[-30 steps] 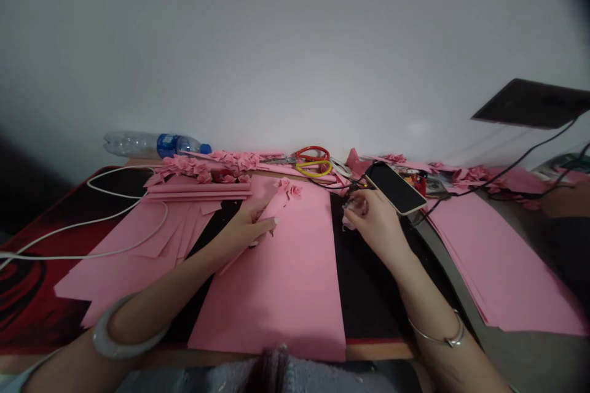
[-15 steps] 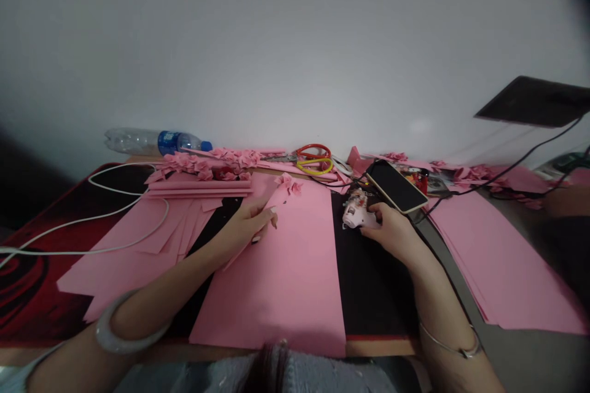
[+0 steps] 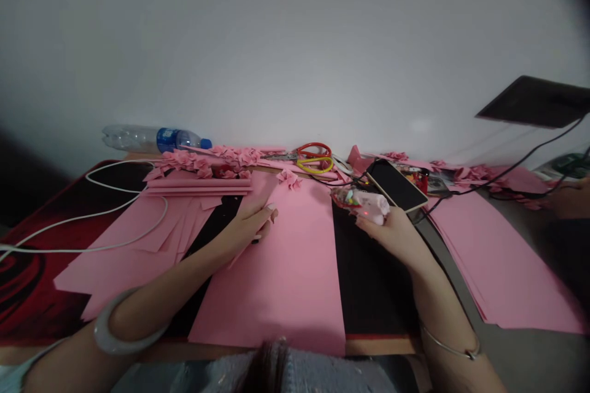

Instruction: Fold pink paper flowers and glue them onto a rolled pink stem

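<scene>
- Two hands are over the pink paper sheet [image 3: 276, 270] on the tabletop [image 3: 373, 282].
- Left hand [image 3: 246, 224] pinches a pink paper strip [image 3: 258, 212].
- Right hand [image 3: 394, 236] holds a small glue gun [image 3: 364, 201], just beside the phone [image 3: 396, 185].

A: What colours show?
B: A pink paper sheet [image 3: 286, 270] on a black mat [image 3: 369, 282]; a pale pink glue gun [image 3: 366, 202].
A: Further back?
B: Red and yellow scissors [image 3: 314, 158], a blue-labelled bottle [image 3: 154, 138].

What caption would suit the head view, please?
Left hand pinches pink paper strip; right hand lifts glue gun.
</scene>
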The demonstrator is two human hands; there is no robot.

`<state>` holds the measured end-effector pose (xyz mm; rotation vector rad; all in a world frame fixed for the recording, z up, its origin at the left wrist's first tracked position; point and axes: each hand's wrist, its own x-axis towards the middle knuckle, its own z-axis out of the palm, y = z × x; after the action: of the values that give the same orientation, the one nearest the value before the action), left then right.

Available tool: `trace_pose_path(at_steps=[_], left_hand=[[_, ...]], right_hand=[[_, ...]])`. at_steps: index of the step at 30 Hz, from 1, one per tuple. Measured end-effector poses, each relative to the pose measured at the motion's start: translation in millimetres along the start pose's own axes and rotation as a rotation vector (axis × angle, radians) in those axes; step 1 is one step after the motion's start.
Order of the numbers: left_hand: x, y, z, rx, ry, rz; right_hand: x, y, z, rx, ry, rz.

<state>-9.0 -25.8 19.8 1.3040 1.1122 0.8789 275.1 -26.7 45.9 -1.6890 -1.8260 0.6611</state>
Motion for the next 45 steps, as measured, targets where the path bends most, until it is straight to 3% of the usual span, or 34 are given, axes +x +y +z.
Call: trace_pose_path(at_steps=[5, 12, 22, 45], left_hand=[[2.3, -6.2, 5.0, 0.000, -0.121, -0.045], [-1.3, -10.2, 15.6, -0.022, -0.200, -0.025], [-3.7, -10.3, 19.7, -0.062, -0.184, -0.037], [-3.7, -8.9, 19.8, -0.037, -0.173, -0.035]], right_hand=[[-9.4, -15.4, 24.1, 0.272, -0.100, -0.129], [-16.2, -24.8, 49.7, 0.149, -0.082, -0.176], [-14.5, -19.9, 52.7, 0.020, 0.012, -0.240], [-15.8, -21.6, 54.9, -0.037, 0.022, -0.291]])
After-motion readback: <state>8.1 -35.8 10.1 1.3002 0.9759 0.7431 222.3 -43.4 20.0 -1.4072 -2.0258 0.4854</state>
